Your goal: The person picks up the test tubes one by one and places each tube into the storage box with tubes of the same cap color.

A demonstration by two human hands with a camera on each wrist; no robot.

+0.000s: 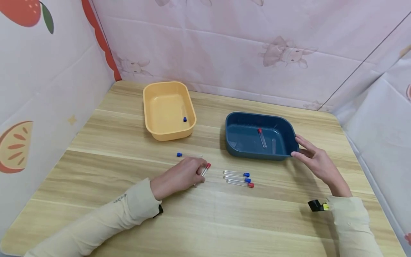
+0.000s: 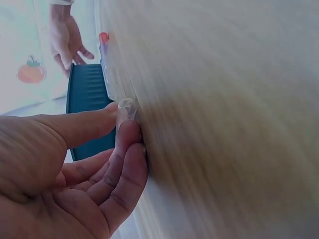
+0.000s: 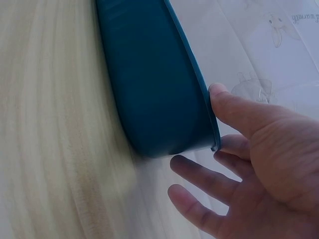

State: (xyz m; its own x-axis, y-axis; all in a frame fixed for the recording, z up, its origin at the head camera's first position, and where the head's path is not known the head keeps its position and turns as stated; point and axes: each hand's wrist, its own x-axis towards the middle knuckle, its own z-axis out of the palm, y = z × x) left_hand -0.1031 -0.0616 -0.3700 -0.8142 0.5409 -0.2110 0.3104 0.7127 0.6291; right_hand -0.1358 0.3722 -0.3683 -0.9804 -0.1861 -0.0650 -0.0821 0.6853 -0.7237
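My left hand [image 1: 184,175] pinches a clear test tube [image 2: 127,105] with a red cap [image 1: 208,165] between thumb and fingers, close over the table. Just beyond that hand lies a blue-capped tube [image 1: 184,155], partly covered by it. My right hand [image 1: 319,162] rests its thumb and a fingertip on the rim at the right end of a dark blue bin [image 3: 154,79], the other fingers spread loosely. Inside the bin are a red-capped tube [image 1: 262,138] and another clear tube [image 1: 274,146]. Between the hands, two blue-capped tubes [image 1: 236,174] and one red-capped tube [image 1: 239,183] lie side by side.
A yellow bin [image 1: 165,135] stands at the back left, holding a blue-capped tube [image 1: 184,117]. The wood-grain table [image 1: 224,225] is bordered by printed cloth walls [image 1: 208,53] at the back and both sides.
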